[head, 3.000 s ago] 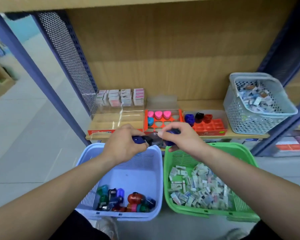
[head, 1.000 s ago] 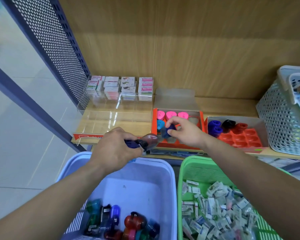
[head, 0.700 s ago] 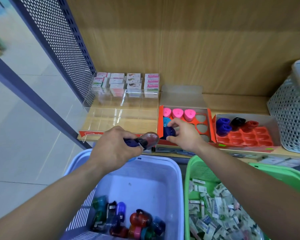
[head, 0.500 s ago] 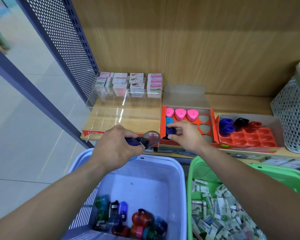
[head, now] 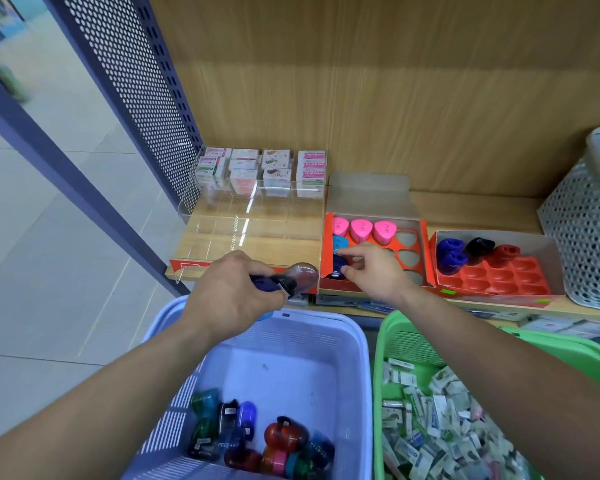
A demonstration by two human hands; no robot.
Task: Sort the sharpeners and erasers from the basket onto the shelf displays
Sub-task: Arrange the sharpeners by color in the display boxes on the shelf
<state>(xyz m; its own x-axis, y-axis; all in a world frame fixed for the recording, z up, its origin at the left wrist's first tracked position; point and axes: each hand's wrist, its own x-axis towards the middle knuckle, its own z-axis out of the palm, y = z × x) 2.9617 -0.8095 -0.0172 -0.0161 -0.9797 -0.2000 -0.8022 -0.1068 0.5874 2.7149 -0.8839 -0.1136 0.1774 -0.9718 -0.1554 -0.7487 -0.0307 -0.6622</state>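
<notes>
Head view: your left hand [head: 232, 296] hangs over the far rim of the lilac basket [head: 355, 358], fingers curled round a domed sharpener [head: 302, 277] whose clear cap sticks out toward the shelf [head: 471, 209]. A dark blue piece shows in the same grip; you cannot tell whether it is a separate item.

Your right hand [head: 371, 271] reaches over the orange tray [head: 425, 251] on the shelf. Thumb and forefinger pinch a dark blue sharpener [head: 338, 265] at the front-left pocket of that tray; whether it is fully seated cannot be told.

Tray contents:
- Three pink sharpeners [head: 360, 230] fill the back row from the left.
- One light blue sharpener [head: 340, 242] sits just behind the dark blue one.
- The pockets to the right stand open.

Just right of it, a red tray [head: 499, 278] carries blue, black and red sharpeners along its back row.

Left of the orange tray, a clear acrylic display [head: 250, 230] holds boxed erasers [head: 260, 168] in its rear tier.

More sharpeners [head: 257, 438] in mixed colours lie in the near end of the lilac basket. Beside it, on your right, the green basket [head: 381, 341] holds a heap of wrapped erasers [head: 447, 427]. A grey basket [head: 582, 230] stands at the right end of the shelf.
</notes>
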